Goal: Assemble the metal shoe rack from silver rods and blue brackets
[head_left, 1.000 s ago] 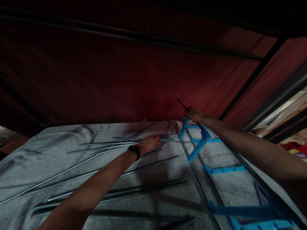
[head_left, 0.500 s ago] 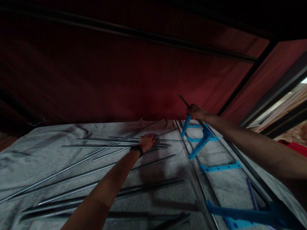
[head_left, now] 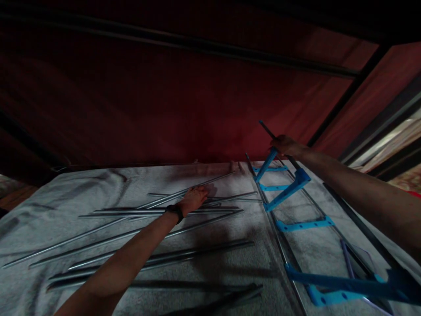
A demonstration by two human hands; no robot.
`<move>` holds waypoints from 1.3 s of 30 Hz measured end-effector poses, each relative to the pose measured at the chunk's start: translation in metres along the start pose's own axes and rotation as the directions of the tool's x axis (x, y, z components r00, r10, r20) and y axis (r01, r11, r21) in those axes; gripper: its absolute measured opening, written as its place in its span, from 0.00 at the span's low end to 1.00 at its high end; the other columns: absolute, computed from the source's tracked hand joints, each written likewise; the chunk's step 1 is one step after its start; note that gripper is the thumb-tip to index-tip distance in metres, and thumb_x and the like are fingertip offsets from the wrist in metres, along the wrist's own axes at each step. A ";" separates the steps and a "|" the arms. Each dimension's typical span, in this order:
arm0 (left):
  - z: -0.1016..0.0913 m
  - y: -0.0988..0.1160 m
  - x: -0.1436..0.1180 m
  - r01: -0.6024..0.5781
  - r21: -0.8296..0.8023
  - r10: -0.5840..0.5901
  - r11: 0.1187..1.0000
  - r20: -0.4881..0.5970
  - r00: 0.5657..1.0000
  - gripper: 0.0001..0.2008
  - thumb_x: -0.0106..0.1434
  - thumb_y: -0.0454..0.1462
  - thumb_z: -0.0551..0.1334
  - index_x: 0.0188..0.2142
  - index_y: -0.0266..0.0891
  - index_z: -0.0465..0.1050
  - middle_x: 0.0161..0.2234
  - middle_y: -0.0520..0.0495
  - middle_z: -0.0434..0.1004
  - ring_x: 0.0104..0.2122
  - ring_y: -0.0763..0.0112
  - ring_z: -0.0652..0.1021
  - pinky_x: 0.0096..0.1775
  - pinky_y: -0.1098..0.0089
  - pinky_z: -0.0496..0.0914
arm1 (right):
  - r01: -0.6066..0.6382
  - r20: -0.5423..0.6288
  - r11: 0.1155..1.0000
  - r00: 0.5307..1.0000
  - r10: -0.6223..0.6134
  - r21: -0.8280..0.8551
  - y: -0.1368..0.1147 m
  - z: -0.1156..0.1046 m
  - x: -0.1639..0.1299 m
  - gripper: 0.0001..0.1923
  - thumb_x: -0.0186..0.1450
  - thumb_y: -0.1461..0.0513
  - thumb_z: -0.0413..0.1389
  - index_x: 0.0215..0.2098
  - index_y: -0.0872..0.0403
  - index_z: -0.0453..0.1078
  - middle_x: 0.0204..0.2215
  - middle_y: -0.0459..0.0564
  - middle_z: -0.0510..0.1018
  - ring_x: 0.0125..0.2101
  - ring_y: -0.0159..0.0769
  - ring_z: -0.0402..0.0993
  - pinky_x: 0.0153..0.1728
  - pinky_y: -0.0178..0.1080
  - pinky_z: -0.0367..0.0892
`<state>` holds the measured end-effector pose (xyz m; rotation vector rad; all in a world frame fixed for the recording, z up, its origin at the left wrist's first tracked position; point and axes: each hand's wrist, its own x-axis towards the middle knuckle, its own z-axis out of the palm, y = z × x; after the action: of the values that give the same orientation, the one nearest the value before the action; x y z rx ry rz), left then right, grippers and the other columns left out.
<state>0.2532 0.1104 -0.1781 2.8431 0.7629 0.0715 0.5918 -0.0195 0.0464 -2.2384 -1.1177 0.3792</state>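
Note:
My left hand [head_left: 194, 197] lies on several thin grey metal tubes [head_left: 144, 212] spread over a pale cloth; its fingers look stretched out across them. A black band [head_left: 175, 212] circles that wrist. To the right, my right hand [head_left: 285, 145] is closed around a metal tube [head_left: 267, 129] where it meets the top of a blue plastic bracket [head_left: 265, 165]. This tube belongs to a ladder-like frame with blue crosspieces [head_left: 305, 224]. Its near blue bracket [head_left: 338, 281] stands in the lower right. My right fingers are partly hidden behind the tube and bracket.
The pale fleecy cloth [head_left: 108, 184] covers the surface. Dark red fabric [head_left: 184, 105] hangs behind it, crossed by a dark bar [head_left: 177, 41]. More tubes [head_left: 197, 287] lie near me. A purple-edged flat piece [head_left: 347, 259] lies inside the frame.
The left hand has shifted slightly left and some tubes around it have changed position. The right hand, still gripping the frame, appears farther right; the camera view has shifted too.

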 end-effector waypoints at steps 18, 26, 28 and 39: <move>-0.034 0.222 -0.018 -0.288 -0.858 -0.089 0.425 -0.357 0.930 0.25 0.64 0.40 0.63 0.61 0.43 0.68 0.62 0.39 0.68 0.63 0.55 0.67 0.64 0.54 0.61 | -0.037 -0.028 0.988 0.999 0.042 0.149 -0.053 -0.011 -0.081 0.06 0.73 0.61 0.51 0.42 0.56 0.66 0.24 0.47 0.75 0.16 0.24 0.59 0.18 0.30 0.56; -0.087 0.272 0.015 -0.248 -0.966 0.213 -0.077 -0.259 0.942 0.23 0.64 0.52 0.65 0.49 0.37 0.74 0.41 0.43 0.80 0.46 0.63 0.78 0.52 0.63 0.69 | 0.031 0.087 0.971 0.995 -0.053 0.239 -0.046 -0.012 -0.115 0.13 0.75 0.55 0.47 0.47 0.55 0.68 0.31 0.50 0.79 0.29 0.32 0.76 0.31 0.31 0.70; -0.085 0.271 0.018 -0.230 -0.970 0.194 -0.085 -0.242 0.951 0.22 0.62 0.53 0.66 0.43 0.37 0.74 0.34 0.46 0.79 0.39 0.67 0.79 0.48 0.66 0.69 | 0.097 0.005 0.980 0.995 -0.100 0.176 -0.030 -0.028 -0.129 0.13 0.73 0.55 0.50 0.49 0.53 0.70 0.41 0.54 0.81 0.43 0.36 0.78 0.41 0.33 0.71; -0.087 0.273 0.013 -0.162 -0.981 0.080 -0.102 -0.170 0.982 0.17 0.61 0.49 0.67 0.40 0.38 0.74 0.39 0.44 0.79 0.40 0.66 0.78 0.45 0.68 0.69 | -0.150 0.221 0.880 0.974 0.053 0.450 0.095 -0.025 -0.293 0.20 0.65 0.46 0.56 0.44 0.52 0.69 0.29 0.47 0.77 0.20 0.30 0.68 0.18 0.33 0.64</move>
<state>0.3905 -0.0992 -0.0376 1.2896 0.1539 0.5257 0.4869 -0.3068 0.0029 -1.8599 -0.8894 0.8443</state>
